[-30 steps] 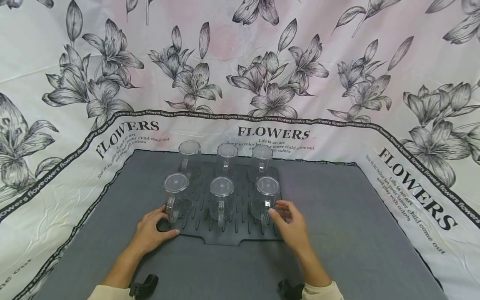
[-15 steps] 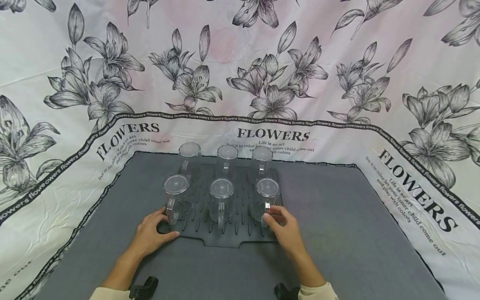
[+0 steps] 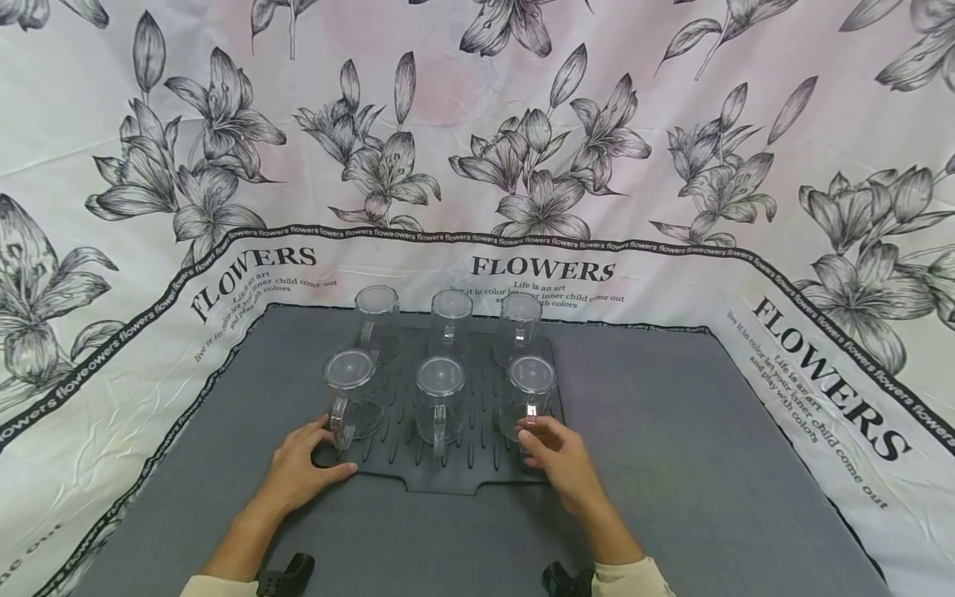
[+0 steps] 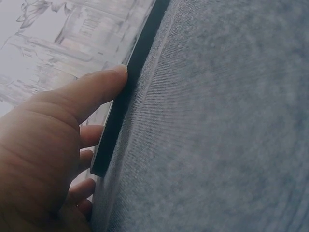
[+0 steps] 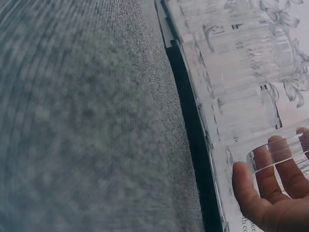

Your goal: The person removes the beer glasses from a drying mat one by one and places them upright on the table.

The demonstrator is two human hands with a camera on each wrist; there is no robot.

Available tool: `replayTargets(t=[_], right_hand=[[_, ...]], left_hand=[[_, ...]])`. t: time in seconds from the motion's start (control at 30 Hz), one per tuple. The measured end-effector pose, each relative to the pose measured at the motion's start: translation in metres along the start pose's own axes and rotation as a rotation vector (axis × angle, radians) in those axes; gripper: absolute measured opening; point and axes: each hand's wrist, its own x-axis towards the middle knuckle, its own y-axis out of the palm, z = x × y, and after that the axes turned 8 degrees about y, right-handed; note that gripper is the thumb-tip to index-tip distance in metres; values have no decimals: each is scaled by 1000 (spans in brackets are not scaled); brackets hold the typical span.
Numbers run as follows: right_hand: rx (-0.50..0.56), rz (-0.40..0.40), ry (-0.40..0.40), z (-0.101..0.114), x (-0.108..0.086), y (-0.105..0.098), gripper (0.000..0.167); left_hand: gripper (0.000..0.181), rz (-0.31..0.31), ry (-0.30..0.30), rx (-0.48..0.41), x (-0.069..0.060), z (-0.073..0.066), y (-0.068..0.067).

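Observation:
Six clear glass mugs stand upside down on a dark ridged mat, in two rows of three. At the mat's front left corner, my left hand holds the edges, thumb on the front edge and fingers along the left side, near the front left mug. My right hand is at the handle of the front right mug. In the right wrist view the right hand has spread fingers behind the clear handle, thumb by its end; whether the thumb touches is unclear.
The front middle mug stands between the hands. Three more form the back row, including the back left mug. A grey cloth covers the table; a flower-printed curtain surrounds its back and sides.
My right hand has moved left and slightly down, from the right side of the front right mug to its handle. My left hand and the mugs have stayed in place.

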Motion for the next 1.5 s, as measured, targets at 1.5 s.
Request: replayTargets(t=[1.5], right_hand=[[-57,-23,-467,69,-18,-20,8]], left_hand=[[45,68,-47,-27,0,-4,-7]])
